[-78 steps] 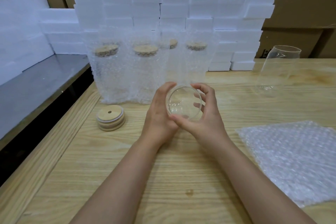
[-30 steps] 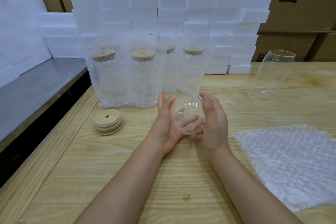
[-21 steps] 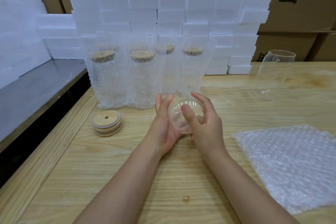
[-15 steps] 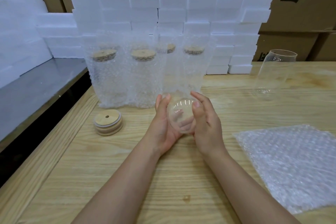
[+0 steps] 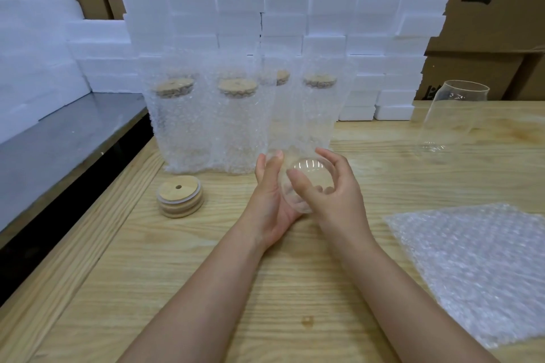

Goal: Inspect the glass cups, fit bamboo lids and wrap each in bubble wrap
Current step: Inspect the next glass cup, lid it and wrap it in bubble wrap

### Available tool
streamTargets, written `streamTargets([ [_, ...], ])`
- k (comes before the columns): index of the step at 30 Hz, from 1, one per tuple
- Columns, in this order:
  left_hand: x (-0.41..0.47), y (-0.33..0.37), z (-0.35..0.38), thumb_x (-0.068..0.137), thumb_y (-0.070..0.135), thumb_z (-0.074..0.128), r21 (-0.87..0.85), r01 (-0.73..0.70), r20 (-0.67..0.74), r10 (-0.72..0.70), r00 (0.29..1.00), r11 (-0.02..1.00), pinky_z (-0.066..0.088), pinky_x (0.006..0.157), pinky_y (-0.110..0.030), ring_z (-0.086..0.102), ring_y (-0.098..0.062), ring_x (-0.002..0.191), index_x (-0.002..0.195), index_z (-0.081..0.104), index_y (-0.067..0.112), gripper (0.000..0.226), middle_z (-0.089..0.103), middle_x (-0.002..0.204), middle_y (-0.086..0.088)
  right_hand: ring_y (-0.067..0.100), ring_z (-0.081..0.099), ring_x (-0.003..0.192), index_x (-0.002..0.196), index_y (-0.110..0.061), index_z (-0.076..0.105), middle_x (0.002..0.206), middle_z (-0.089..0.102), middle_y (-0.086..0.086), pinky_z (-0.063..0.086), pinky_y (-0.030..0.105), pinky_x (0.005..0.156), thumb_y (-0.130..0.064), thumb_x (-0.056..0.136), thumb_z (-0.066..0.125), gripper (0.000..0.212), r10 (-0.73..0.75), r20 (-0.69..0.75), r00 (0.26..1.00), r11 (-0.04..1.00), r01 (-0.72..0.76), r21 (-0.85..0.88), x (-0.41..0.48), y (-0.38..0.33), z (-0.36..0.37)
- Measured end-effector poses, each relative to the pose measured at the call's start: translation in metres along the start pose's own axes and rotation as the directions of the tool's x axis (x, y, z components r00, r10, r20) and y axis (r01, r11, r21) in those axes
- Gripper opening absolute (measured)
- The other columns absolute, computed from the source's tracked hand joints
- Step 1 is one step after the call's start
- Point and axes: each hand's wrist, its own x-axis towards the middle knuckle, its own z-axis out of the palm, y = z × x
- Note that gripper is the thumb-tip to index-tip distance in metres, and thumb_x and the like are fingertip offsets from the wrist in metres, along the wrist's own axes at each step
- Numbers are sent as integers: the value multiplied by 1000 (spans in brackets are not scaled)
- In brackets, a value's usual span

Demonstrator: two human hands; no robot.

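Cradles glass cup (image 5: 309,169) with left hand (image 5: 269,203) and right hand (image 5: 339,194), both curled round it, tipped end-on, likely for inspecting.

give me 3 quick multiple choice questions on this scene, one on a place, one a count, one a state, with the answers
1. Where is the stack of bamboo lids?
A) on the table, to the left of the left hand
B) on the floor
C) in a drawer

2. How many wrapped cups stand at the back?
A) two
B) four
C) seven

3. The glass cup in the person's grasp is
A) lidded
B) wrapped
C) bare

Answers:
1 A, the stack lies on the wood beside that hand.
2 B, four lids show through the wrap.
3 C, the left hand and right hand grip clear glass with no lid.
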Motion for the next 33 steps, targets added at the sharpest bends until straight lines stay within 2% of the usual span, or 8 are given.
streamTargets([
  [4,3,3,-1,69,48,65,-53,23,-45,-25,999,998,60,68,-42,71,-38,89,151,4,42,102,23,151,-24,-8,41,123,132,-35,41,133,44,-21,32,11,100,-51,54,82,90,-66,89,994,989,77,-124,0,6,-5],
  [8,7,6,-5,70,52,63,-75,77,-27,-79,996,994,56,85,-50,64,-44,105,152,20,23,96,36,145,-25,-2,43,124,137,-39,35,134,37,-26,41,24,104,-32,61,87,92,-153,194,969,966,188,-179,1,9,-14],
  [12,4,10,-11,85,59,50,-52,150,3,-150,989,987,40,106,-51,52,-44,123,144,30,-1,87,38,145,-27,20,62,80,139,-41,38,134,38,-22,56,33,83,-11,64,87,94,-130,287,949,984,160,-84,4,6,-22],
  [14,2,11,-12,90,61,41,-8,134,32,-134,991,991,46,100,-48,55,-43,116,140,38,-4,82,45,139,-27,15,60,73,140,-41,40,135,38,-15,57,31,78,-5,66,85,94,-107,332,937,993,117,-11,7,5,-26],
  [17,3,13,-14,92,61,33,48,99,97,-104,990,994,55,65,-41,60,-38,96,136,45,1,75,50,123,-27,18,58,75,140,-40,41,136,39,-9,55,26,70,2,69,80,90,-97,381,919,994,69,87,10,5,-32],
  [20,5,11,-19,93,59,35,52,78,112,-83,990,996,54,63,-39,60,-37,94,130,54,2,71,52,121,-27,18,57,65,136,-41,45,135,39,-7,56,29,75,-7,71,77,81,-98,410,907,991,54,119,11,5,-36],
  [24,6,11,-22,94,58,37,59,36,158,-45,986,998,55,71,-40,64,-34,91,100,75,10,62,64,105,-22,15,59,61,126,-40,57,133,43,-4,54,29,66,-24,69,72,60,-81,412,907,980,-3,200,14,5,-38],
  [33,5,10,-22,98,56,26,48,8,190,-17,982,999,49,92,-40,55,-36,116,98,75,16,64,66,115,-17,10,49,47,112,-37,65,125,51,6,48,27,45,-43,74,66,38,-80,252,964,978,27,209,11,1,-22],
])
